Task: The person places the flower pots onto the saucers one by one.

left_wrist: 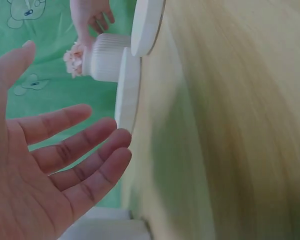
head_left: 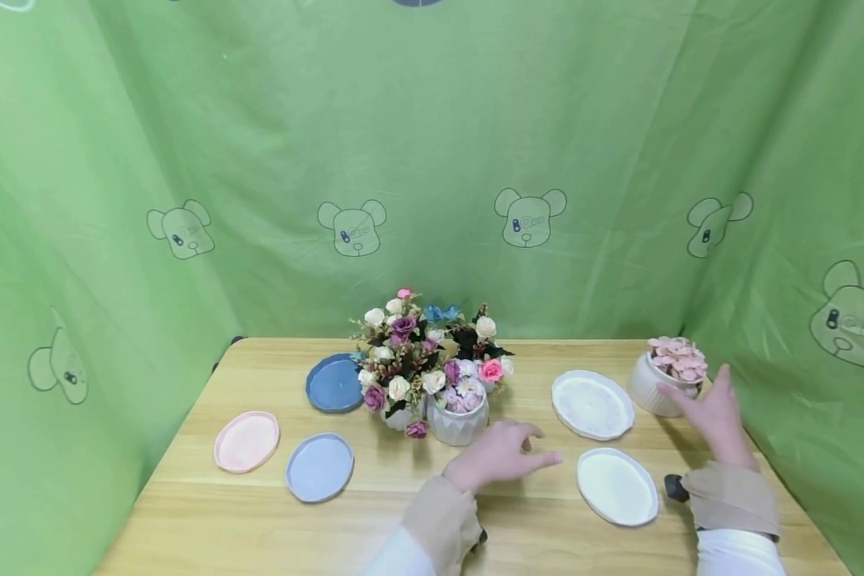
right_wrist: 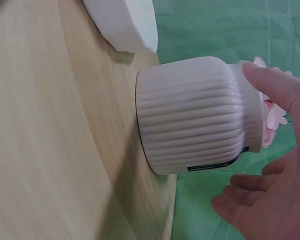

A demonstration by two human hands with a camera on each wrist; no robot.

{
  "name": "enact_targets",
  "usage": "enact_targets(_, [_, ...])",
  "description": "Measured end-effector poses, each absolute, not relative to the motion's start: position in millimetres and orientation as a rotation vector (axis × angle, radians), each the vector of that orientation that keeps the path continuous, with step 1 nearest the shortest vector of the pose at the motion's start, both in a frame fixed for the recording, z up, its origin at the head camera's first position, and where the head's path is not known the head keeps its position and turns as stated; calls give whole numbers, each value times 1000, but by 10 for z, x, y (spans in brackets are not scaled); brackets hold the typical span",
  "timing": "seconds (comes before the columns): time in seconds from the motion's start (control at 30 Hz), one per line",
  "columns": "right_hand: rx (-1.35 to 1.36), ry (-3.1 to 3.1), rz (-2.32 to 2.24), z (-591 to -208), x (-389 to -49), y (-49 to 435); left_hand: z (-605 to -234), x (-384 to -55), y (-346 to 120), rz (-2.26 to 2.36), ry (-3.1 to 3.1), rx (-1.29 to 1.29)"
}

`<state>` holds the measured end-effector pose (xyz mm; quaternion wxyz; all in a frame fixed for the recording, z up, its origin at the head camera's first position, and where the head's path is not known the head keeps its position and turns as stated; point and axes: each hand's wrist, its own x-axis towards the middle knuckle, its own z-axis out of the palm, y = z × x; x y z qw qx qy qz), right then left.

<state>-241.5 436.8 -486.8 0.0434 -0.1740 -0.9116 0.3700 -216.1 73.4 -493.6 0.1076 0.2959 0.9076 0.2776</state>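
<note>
At the table's right edge stands a white ribbed flowerpot (right_wrist: 190, 112) with pink artificial flowers (head_left: 680, 358). My right hand (head_left: 716, 420) is beside it, fingers and thumb spread. In the right wrist view the thumb (right_wrist: 270, 82) lies at the pot's neck, while the other fingers stay apart from the pot's side; whether the thumb touches cannot be told. Over the middle of the table hovers my left hand (head_left: 500, 454), fingers loosely extended and holding nothing. Closest to it is a white faceted pot (head_left: 457, 426) of pale purple and white flowers. Two white plates (head_left: 593, 405) lie between the hands.
More potted flowers (head_left: 399, 352) in white, purple and pink cluster at the back centre. To the left lie a dark blue plate (head_left: 330, 382), a grey-blue plate (head_left: 320, 468) and a pink plate (head_left: 246, 442). A green curtain (head_left: 432, 144) surrounds the wooden table (head_left: 209, 520).
</note>
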Motion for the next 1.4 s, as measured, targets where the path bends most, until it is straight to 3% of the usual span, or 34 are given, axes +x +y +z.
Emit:
enact_targets(0.6, [-467, -2712, 1222, -5068, -2714, 4430, -5278, -2538, 1104, 1233, 2540, 364])
enact_targets(0.83, [-465, -2666, 1246, -5100, -2769, 4444, -5240, -2657, 1212, 1314, 2447, 219])
enact_targets(1.4, [-580, -2632, 1271, -5129, -2830, 4494, -5258, -2810, 1529, 703, 2772, 193])
